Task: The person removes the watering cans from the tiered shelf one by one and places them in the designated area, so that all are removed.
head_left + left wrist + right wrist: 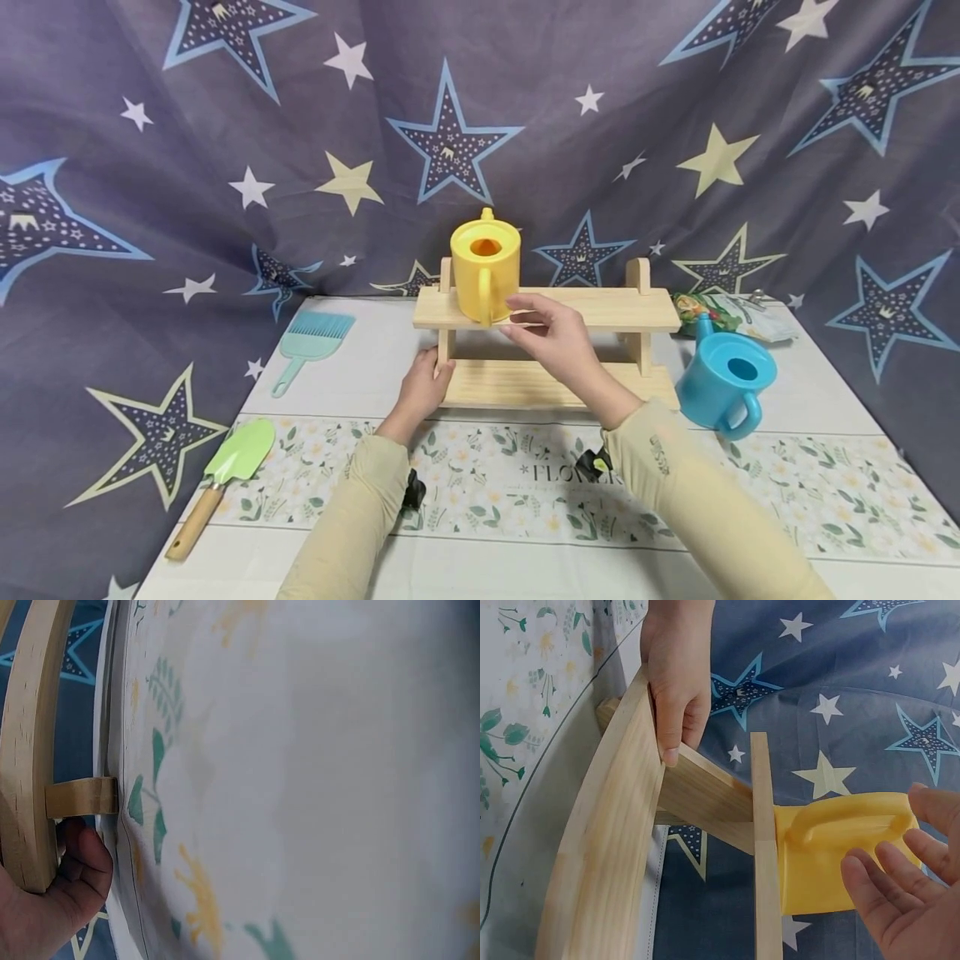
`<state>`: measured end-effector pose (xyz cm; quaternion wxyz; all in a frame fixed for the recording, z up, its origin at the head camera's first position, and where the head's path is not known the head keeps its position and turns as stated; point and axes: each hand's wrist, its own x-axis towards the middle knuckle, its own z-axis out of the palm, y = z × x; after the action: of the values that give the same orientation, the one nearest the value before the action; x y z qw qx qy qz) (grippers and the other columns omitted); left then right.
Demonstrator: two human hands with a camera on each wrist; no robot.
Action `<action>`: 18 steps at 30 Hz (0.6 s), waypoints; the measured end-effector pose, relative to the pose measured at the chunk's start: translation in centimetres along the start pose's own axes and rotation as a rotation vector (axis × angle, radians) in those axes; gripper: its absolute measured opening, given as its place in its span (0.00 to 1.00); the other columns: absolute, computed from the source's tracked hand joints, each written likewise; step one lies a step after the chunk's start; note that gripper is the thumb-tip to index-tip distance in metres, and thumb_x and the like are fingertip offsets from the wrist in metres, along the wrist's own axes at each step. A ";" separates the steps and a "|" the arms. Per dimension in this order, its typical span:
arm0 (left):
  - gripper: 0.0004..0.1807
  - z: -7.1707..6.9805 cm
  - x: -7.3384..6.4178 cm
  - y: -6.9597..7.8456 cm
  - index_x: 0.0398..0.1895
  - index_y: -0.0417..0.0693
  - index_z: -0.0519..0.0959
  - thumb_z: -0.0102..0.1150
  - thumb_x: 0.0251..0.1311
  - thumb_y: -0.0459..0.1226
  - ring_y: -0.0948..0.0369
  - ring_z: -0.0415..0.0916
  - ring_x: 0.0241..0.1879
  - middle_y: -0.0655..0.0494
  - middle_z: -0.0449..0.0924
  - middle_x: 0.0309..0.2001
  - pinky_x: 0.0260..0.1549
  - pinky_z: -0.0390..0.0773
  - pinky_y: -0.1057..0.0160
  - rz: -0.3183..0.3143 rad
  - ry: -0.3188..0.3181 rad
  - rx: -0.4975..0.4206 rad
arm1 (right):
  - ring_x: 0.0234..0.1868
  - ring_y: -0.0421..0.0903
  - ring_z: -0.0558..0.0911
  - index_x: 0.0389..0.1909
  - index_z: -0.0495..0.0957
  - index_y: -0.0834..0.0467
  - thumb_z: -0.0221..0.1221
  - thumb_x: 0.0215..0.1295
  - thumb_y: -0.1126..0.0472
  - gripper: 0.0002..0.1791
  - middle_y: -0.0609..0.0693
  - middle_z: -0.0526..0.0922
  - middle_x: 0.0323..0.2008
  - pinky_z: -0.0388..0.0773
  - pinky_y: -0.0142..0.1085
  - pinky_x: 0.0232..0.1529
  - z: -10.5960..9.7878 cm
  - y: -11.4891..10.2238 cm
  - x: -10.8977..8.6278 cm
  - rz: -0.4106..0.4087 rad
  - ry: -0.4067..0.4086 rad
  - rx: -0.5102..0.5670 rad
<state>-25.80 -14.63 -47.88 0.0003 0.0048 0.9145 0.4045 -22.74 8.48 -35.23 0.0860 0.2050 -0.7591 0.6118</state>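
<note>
On the upper board of a two-tier wooden rack [592, 308] stands a yellow watering can [465, 279], left of the middle, its handle facing me. My right hand [553, 335] is beside the can's lower right side, fingers loosely extended. In the right wrist view those fingers [906, 889] are spread near the handle and not wrapped around it. My left hand [422, 387] grips the left end of the rack's lower board, with the thumb on top and the fingers curled under, as the left wrist view shows [79, 881].
A blue watering can [708, 387] stands at the rack's right end, with printed packets [757, 321] behind it. To the left lie a teal brush [311, 337] and a green trowel [243, 450] with a wooden handle. A star-patterned curtain [525, 50] hangs behind the table.
</note>
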 end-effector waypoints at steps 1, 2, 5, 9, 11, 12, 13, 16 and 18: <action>0.27 0.0 0.0 0.0 0.72 0.42 0.62 0.45 0.74 0.44 0.48 0.71 0.57 0.42 0.68 0.59 0.58 0.71 0.47 0.005 0.003 0.005 | 0.49 0.60 0.82 0.54 0.77 0.69 0.67 0.60 0.69 0.21 0.65 0.80 0.52 0.80 0.48 0.50 0.1 0.1 0.1 -0.003 0.000 -0.008; 0.27 -0.1 0.0 0.0 0.71 0.42 0.62 0.45 0.74 0.44 0.48 0.71 0.57 0.42 0.68 0.58 0.58 0.71 0.47 0.010 0.005 0.011 | 0.48 0.59 0.83 0.53 0.78 0.68 0.67 0.60 0.68 0.21 0.65 0.81 0.51 0.81 0.47 0.49 0.2 0.1 0.1 -0.008 0.001 -0.017; 0.27 -0.1 0.0 -0.1 0.71 0.41 0.63 0.45 0.74 0.44 0.48 0.71 0.57 0.42 0.69 0.58 0.58 0.71 0.47 0.022 0.012 0.019 | 0.48 0.58 0.83 0.54 0.78 0.68 0.67 0.60 0.67 0.21 0.64 0.81 0.52 0.81 0.43 0.49 0.6 0.3 0.3 -0.002 -0.007 -0.030; 0.27 -0.2 -0.1 0.0 0.71 0.41 0.63 0.45 0.74 0.44 0.48 0.71 0.56 0.42 0.68 0.58 0.57 0.71 0.47 0.016 0.007 0.010 | 0.51 0.61 0.81 0.54 0.77 0.70 0.66 0.60 0.70 0.21 0.66 0.80 0.52 0.80 0.47 0.51 1.1 0.4 0.7 0.002 -0.012 -0.018; 0.27 -0.2 -0.1 0.1 0.71 0.42 0.62 0.45 0.74 0.44 0.48 0.71 0.56 0.42 0.68 0.58 0.57 0.71 0.47 0.010 0.002 0.004 | 0.52 0.63 0.80 0.55 0.76 0.71 0.65 0.60 0.71 0.21 0.68 0.79 0.52 0.79 0.50 0.51 1.3 0.5 0.8 -0.004 -0.010 -0.013; 0.27 -0.2 -0.1 0.1 0.72 0.42 0.62 0.45 0.74 0.45 0.49 0.71 0.56 0.43 0.68 0.58 0.57 0.72 0.48 0.004 -0.002 0.001 | 0.52 0.63 0.80 0.54 0.76 0.72 0.65 0.60 0.71 0.21 0.68 0.79 0.52 0.79 0.51 0.51 1.4 0.5 0.9 -0.007 -0.009 -0.011; 0.28 -0.2 -0.1 0.1 0.72 0.43 0.61 0.45 0.74 0.45 0.49 0.71 0.56 0.43 0.68 0.58 0.57 0.72 0.48 0.001 -0.005 0.001 | 0.52 0.63 0.80 0.54 0.76 0.71 0.65 0.60 0.71 0.21 0.67 0.79 0.52 0.79 0.51 0.51 1.5 0.5 1.0 -0.005 -0.007 -0.011; 0.28 -0.1 -0.2 0.1 0.72 0.43 0.61 0.45 0.74 0.45 0.49 0.71 0.57 0.42 0.68 0.59 0.57 0.71 0.48 -0.001 -0.005 0.001 | 0.52 0.59 0.81 0.55 0.77 0.68 0.67 0.60 0.69 0.22 0.64 0.81 0.51 0.80 0.47 0.50 1.6 0.4 1.1 0.006 -0.004 -0.017; 0.28 -0.1 -0.1 0.1 0.72 0.43 0.61 0.45 0.74 0.45 0.49 0.71 0.57 0.42 0.68 0.59 0.57 0.72 0.48 0.002 -0.003 0.000 | 0.51 0.57 0.82 0.56 0.78 0.65 0.68 0.60 0.67 0.22 0.61 0.81 0.51 0.80 0.45 0.50 1.7 0.3 1.1 0.010 -0.001 -0.016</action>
<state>-25.66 -14.65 -47.79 0.0013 0.0065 0.9145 0.4045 -23.65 6.63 -35.46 0.0841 0.2007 -0.7652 0.6059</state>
